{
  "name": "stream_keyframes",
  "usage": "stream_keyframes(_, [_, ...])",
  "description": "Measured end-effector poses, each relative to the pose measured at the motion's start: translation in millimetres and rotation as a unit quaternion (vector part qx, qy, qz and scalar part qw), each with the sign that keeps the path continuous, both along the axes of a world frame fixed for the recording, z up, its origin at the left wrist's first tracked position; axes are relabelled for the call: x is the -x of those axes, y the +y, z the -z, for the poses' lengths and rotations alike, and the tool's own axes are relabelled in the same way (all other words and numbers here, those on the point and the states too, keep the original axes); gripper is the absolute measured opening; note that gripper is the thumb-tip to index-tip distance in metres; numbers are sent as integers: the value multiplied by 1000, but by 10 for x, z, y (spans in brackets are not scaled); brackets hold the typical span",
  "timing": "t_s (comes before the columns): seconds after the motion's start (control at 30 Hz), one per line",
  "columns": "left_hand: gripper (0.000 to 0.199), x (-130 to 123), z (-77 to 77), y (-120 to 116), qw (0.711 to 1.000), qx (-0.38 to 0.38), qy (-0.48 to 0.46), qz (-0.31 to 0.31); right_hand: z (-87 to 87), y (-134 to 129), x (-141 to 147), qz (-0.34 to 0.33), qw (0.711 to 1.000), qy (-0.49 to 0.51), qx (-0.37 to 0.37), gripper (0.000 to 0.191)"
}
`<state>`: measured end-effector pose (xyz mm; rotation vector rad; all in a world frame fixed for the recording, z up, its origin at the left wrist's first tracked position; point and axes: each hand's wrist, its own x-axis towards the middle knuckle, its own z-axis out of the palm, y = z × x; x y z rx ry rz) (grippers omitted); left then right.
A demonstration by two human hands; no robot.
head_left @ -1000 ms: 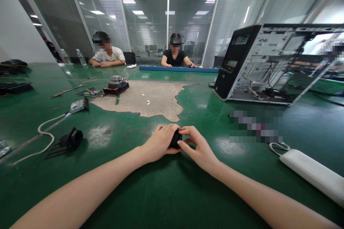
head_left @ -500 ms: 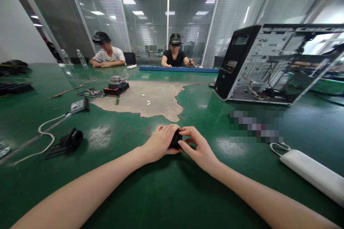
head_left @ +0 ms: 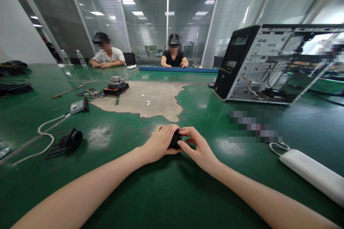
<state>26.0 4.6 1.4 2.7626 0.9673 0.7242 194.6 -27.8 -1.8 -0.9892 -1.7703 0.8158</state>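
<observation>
Near the middle of the green table (head_left: 172,193), a small black part (head_left: 175,139) is held between both hands. My left hand (head_left: 160,140) is wrapped over its left side and top, hiding much of it. The thumb and fingertips of my right hand (head_left: 197,146) pinch its right edge. What exactly the part is cannot be made out. A black bracket-like piece (head_left: 70,140) lies on the table to the left of my forearm.
An open computer case (head_left: 258,64) stands at the right, with a white power strip (head_left: 311,171) in front. A heatsink with fan (head_left: 116,84), a circuit board (head_left: 92,93) and a metal connector box (head_left: 79,105) lie left. Two people sit across the table.
My hands and the black part have hardly moved. Across the table, the middle person's raised hand has come down to the blue bar.
</observation>
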Motion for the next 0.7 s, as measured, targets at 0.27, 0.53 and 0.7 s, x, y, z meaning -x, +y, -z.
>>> stream_keyframes(0.27, [58, -6, 5, 8, 1000, -1, -7, 0, 22, 23, 7, -6, 998, -9, 55, 24])
stream_keyframes(0.53, [57, -3, -2, 1, 1000, -3, -6, 1, 18, 9, -1, 5, 1000, -11, -19, 16])
stream_keyframes(0.7, [58, -7, 9, 5, 1000, 1, -10, -2, 36, 11, 4, 13, 1000, -8, 6, 23])
